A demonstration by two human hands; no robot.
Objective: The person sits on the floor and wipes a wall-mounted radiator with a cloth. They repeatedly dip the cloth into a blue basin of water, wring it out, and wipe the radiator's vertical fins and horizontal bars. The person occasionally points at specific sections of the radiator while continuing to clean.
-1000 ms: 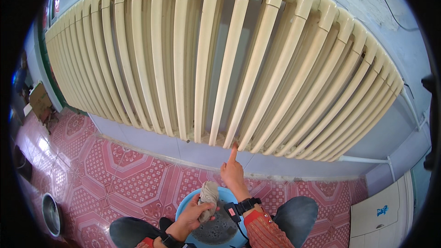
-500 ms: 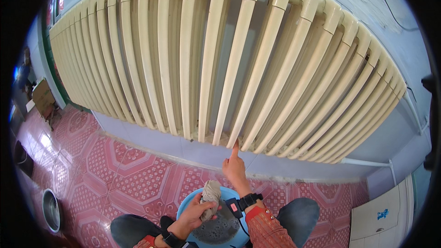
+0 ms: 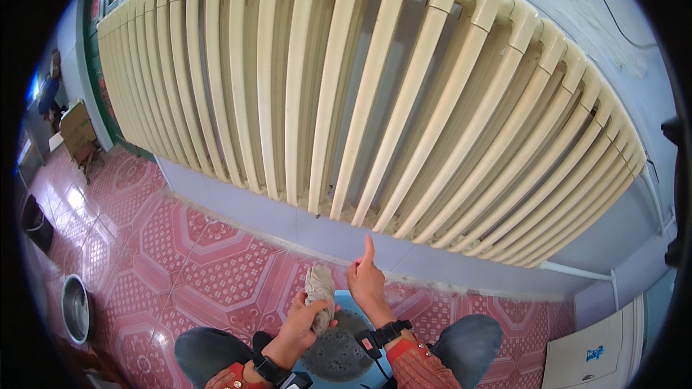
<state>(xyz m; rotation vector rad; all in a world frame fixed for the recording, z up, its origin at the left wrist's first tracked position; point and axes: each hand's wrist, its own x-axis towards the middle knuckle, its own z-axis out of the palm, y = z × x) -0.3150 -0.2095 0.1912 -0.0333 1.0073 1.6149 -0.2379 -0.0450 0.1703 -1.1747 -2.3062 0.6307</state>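
My left hand (image 3: 306,320) is closed around a crumpled grey cloth (image 3: 318,286), held above a light blue basin (image 3: 344,351) with dark water between my knees. My right hand (image 3: 367,279) is raised with its forefinger pointing up toward the lower ends of the cream bars of a long grille (image 3: 346,101) on the wall. It holds nothing and does not touch the bars. A dark watch-like band sits on each wrist.
The floor is red patterned tile (image 3: 166,245). A metal bowl (image 3: 75,307) stands at the left, a cardboard box (image 3: 78,130) further back. A white cabinet (image 3: 598,349) is at the lower right, below a white pipe (image 3: 577,271) on the pale blue wall.
The view has shifted so the grille sits more to the left. My right hand has drawn back a little from the bars; the left still holds the cloth over the basin.
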